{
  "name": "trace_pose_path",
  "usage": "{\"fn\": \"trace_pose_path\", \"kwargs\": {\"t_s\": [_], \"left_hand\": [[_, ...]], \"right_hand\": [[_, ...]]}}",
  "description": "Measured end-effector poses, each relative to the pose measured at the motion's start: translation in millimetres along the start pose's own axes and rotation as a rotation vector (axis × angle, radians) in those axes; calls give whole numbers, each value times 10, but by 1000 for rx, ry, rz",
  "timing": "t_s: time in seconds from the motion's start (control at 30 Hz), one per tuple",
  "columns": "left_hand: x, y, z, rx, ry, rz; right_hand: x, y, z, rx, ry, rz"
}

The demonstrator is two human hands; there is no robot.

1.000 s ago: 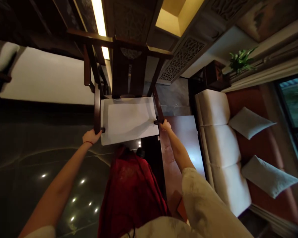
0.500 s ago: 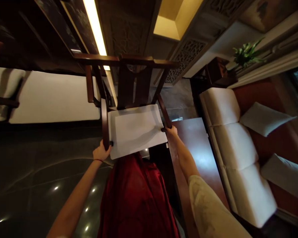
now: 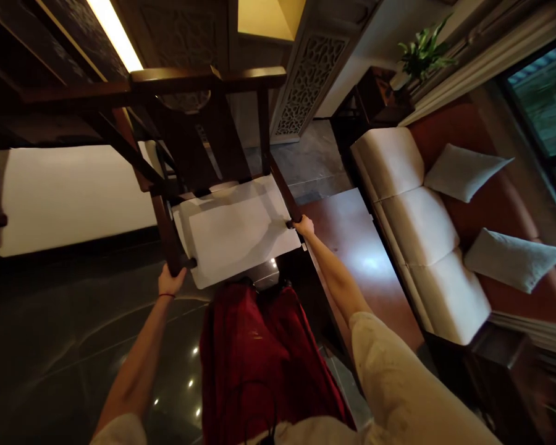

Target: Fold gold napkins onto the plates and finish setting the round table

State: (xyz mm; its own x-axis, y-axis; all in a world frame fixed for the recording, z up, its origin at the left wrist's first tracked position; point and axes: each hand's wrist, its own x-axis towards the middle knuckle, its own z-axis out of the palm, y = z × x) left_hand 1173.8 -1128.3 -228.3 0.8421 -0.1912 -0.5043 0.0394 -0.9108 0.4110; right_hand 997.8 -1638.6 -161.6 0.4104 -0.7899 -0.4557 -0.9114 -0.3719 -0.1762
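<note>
In front of me is a dark wooden armchair [image 3: 204, 142] with a pale seat cushion [image 3: 236, 225]. My left hand [image 3: 171, 280] is wrapped round the front end of its left armrest. On the other side, my right hand [image 3: 304, 227] grips the front end of the right armrest. The chair's seat faces me, and its slatted back stands at the far side. Below the chair's front edge hangs my dark red garment [image 3: 259, 352]. The chair's feet are hidden.
Close on the right stands a reddish-brown low table [image 3: 347, 228]. Beyond it is a long sofa [image 3: 426, 228] with grey pillows [image 3: 467, 172]. A cushioned bench [image 3: 74, 191] lies at the left. A potted plant [image 3: 426, 52] stands on a side cabinet [image 3: 377, 93]. Dark glossy tiles [image 3: 74, 346] cover the floor.
The chair has turned and its back now looms nearer and further left in view. Both hands keep their hold on the armrests. My view has swung to the right.
</note>
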Motion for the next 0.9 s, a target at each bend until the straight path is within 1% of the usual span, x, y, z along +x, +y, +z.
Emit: {"fn": "trace_pose_path", "kwargs": {"t_s": [0.13,0.2,0.27,0.4,0.47,0.53,0.6,0.67,0.73,0.83,0.9], "left_hand": [[-352,103,33,-52,34,1],[-506,192,2,-43,50,-10],[-609,279,-105,-30,72,-17],[-721,459,-489,-10,104,45],[-757,579,-646,31,80,69],[-786,692,-702,89,33,56],[-811,738,-648,125,-23,39],[-844,670,-516,138,-55,28],[-898,493,-357,143,-55,19],[-1023,170,-172,137,-17,-16],[-1126,22,-102,123,5,-46]], "right_hand": [[-71,214,-107,7,13,-4],[-99,310,-193,13,23,-12],[-153,390,-297,20,28,-11],[-378,554,-516,16,50,-16],[-525,661,-575,5,42,-27],[-663,793,-559,-12,-1,-20],[-767,945,-467,-32,-62,-2],[-824,1097,-331,-50,-114,-2],[-847,1211,-199,-61,-118,-34],[-859,1262,-81,-61,-91,-105],[-865,1247,-48,-58,-92,-129]]}}
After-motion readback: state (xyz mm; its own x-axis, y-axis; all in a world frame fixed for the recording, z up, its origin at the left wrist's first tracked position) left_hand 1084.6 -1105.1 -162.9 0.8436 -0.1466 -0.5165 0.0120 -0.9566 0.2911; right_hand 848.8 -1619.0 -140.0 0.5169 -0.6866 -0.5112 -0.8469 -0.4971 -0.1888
